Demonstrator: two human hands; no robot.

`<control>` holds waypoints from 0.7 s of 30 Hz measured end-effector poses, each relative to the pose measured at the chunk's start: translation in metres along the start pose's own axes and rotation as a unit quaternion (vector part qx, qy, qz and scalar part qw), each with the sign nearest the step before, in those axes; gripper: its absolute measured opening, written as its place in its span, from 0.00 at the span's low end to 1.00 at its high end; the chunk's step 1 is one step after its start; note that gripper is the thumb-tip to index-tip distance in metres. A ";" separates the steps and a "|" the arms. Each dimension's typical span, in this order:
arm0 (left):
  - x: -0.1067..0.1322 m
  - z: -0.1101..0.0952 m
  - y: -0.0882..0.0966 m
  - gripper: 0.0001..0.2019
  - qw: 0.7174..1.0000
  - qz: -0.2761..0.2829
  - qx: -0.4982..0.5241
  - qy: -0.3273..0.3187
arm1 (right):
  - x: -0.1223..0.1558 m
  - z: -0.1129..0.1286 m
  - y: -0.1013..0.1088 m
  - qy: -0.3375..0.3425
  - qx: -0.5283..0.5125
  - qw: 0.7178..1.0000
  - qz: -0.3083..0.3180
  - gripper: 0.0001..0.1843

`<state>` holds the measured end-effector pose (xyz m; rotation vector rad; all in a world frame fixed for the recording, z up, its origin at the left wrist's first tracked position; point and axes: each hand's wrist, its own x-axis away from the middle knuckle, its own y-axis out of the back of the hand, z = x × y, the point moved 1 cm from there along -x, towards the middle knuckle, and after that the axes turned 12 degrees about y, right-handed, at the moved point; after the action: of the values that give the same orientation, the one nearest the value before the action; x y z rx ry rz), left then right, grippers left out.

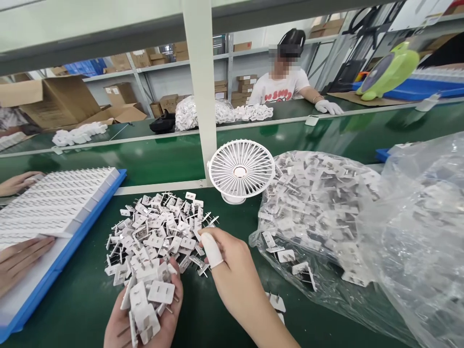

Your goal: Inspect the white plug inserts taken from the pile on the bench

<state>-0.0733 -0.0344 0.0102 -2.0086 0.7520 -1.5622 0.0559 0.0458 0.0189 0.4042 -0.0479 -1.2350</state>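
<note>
The green worktop (203, 319) spreads under everything I see, and its flat, dark face makes the small white parts easy to pick out.

At three o'clock from my hands slump two clear plastic bags: a crumpled one (420, 227) at the far right edge, and nearer me an open bag of plug inserts (319, 203) with its mouth facing my side, so a few pieces have slid out onto the green.

At nine o'clock lies a white slotted tray (54, 203) on a blue base, tilted flat and within reach of another person's hands (21, 261), which rest on its near edge.

At twelve o'clock a small white fan (241, 170) stands upright, clipped at the foot of the frame post, its face turned toward me.

Straight ahead, between tray and bag, the loose heap of plug inserts (159, 232) is spread thin, so single pieces can be separated.

My left hand (145, 319) is cupped palm up at six o'clock, fingers curled around a stacked handful of inserts (147, 295), lying flat against each other so they stay gathered.

My right hand (235, 275) reaches in at five o'clock; its fingers, one wearing a white finger cot (211, 251), touch the heap's near edge, loosely bent, and I cannot tell whether they pinch a piece.
</note>
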 end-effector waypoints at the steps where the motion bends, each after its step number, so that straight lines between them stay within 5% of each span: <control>1: 0.000 0.001 0.000 0.21 1.000 -0.004 0.001 0.008 | -0.002 0.004 -0.001 0.019 -0.003 1.000 0.013 0.13; 8: 0.004 0.029 -0.016 0.14 0.986 -0.059 0.038 0.152 | 0.019 0.002 0.014 0.066 0.013 0.990 0.125 0.06; 17: 0.001 0.054 0.001 0.07 0.953 -0.078 -0.010 0.292 | 0.034 0.000 0.036 0.084 0.036 0.991 0.101 0.08; 21: 0.005 0.058 -0.012 0.12 0.944 -0.060 -0.029 0.323 | 0.035 0.000 0.040 0.061 0.042 0.994 0.083 0.06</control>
<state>-0.0148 -0.0269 0.0086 -1.5893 0.9248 -2.3372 0.1038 0.0246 0.0253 0.5380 -0.0296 -1.0443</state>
